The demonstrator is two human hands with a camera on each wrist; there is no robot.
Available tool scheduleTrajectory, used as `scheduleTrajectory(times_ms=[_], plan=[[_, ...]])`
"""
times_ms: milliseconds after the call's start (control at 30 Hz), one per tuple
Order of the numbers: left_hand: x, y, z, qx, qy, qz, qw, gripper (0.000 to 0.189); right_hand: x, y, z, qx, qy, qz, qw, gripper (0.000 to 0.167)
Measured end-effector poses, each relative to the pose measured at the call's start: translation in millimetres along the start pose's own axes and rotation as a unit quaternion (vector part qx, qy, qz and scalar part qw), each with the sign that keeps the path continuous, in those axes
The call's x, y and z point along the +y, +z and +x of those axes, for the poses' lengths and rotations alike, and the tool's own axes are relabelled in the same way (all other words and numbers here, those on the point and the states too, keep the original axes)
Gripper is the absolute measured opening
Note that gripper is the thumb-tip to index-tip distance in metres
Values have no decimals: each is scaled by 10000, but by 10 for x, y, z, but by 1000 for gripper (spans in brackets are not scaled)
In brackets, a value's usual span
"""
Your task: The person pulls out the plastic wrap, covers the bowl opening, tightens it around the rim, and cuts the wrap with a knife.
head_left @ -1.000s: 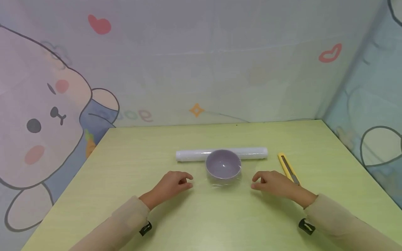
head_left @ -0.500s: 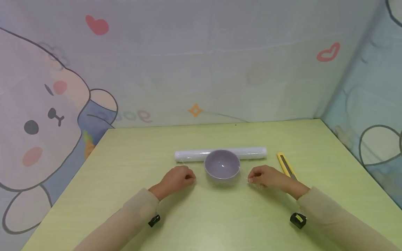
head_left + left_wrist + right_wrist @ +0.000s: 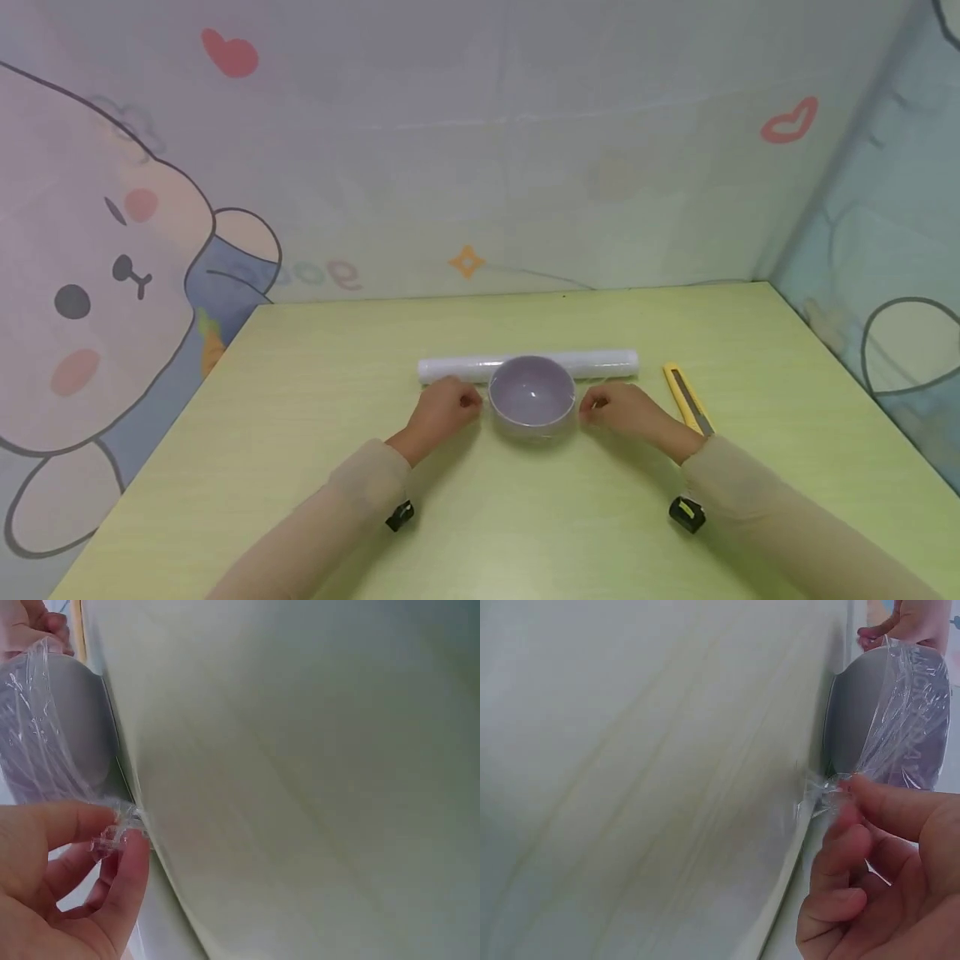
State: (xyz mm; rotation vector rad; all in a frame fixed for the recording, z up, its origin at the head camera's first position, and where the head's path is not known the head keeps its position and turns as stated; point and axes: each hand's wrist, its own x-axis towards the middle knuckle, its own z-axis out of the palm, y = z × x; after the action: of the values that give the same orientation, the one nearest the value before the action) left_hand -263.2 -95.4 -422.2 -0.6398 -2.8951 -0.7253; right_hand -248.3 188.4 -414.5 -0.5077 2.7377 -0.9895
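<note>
A purple bowl (image 3: 532, 392) stands upright on the table, with clear plastic wrap (image 3: 900, 705) stretched over its top and down its side. My left hand (image 3: 446, 414) is just left of the bowl; in the left wrist view its thumb and fingertips pinch a bunched edge of the plastic wrap (image 3: 124, 829). On the other side my right hand (image 3: 626, 412) pinches a gathered corner of the wrap between thumb and forefinger, its other fingers curled. Creases run from both pinched spots up the bowl's side.
Behind the bowl a white roll of plastic wrap (image 3: 600, 364) lies crosswise. A yellow utility knife (image 3: 686, 398) lies to the right, close to my right wrist. The pale green table (image 3: 337, 333) ends at a printed cloth backdrop (image 3: 600, 167).
Both hands have moved inward and a little away from me, closer to the bowl's sides. Their looser fingers have closed on the plastic wrap. Bowl, roll and utility knife stay put.
</note>
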Motion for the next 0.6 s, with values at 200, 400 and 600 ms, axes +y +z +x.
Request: scheduleTrajectory(times_ms=[200, 400, 600], plan=[[54, 74, 65, 77, -262, -636, 9976, 5, -44, 74, 76, 192, 326, 388, 9985, 12], [103, 117, 106, -227, -1307, -1554, 9789, 10, -63, 159, 140, 383, 730, 811, 9933, 8], [154, 140, 144, -392, -2000, -2381, 9496, 15, -126, 214, 184, 391, 1176, 1526, 9805, 11]])
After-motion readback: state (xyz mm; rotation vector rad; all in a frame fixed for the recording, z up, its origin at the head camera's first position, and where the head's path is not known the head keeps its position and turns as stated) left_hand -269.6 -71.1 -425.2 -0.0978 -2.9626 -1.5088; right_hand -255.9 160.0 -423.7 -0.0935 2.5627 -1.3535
